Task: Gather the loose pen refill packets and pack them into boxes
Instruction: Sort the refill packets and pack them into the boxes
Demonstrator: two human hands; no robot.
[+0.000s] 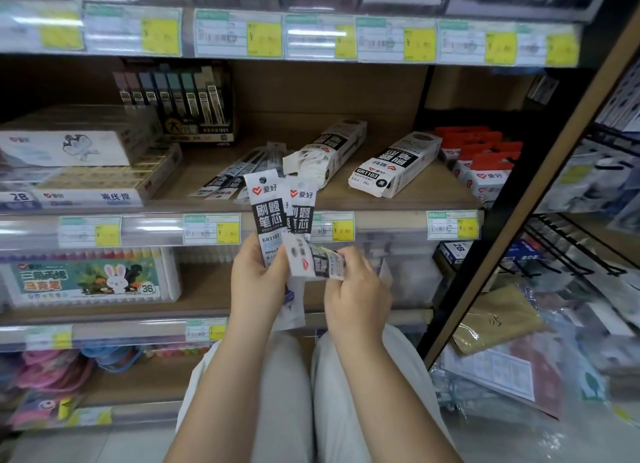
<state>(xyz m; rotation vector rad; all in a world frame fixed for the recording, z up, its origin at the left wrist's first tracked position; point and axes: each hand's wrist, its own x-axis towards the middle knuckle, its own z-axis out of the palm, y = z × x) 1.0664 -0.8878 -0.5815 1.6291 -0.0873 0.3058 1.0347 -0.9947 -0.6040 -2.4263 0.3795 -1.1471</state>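
My left hand (258, 282) grips two white-and-black pen refill packets (268, 216) upright in front of the shelf edge. My right hand (356, 289) pinches a small white box (317, 260) with black print, lying sideways against the packets' lower part. More loose refill packets (239, 173) lie fanned on the middle shelf. Behind them lies an opened refill box (329, 150) with its flap torn up, and to its right a second refill box (394, 166) marked GR1103.
The wooden shelf (346, 199) carries price tags along its front rail. Eraser boxes (93, 182) stack at the left, red-topped packs (485, 164) at the right. A marker set (90, 279) sits one shelf down. A black wire rack (568, 247) and bagged goods stand at the right.
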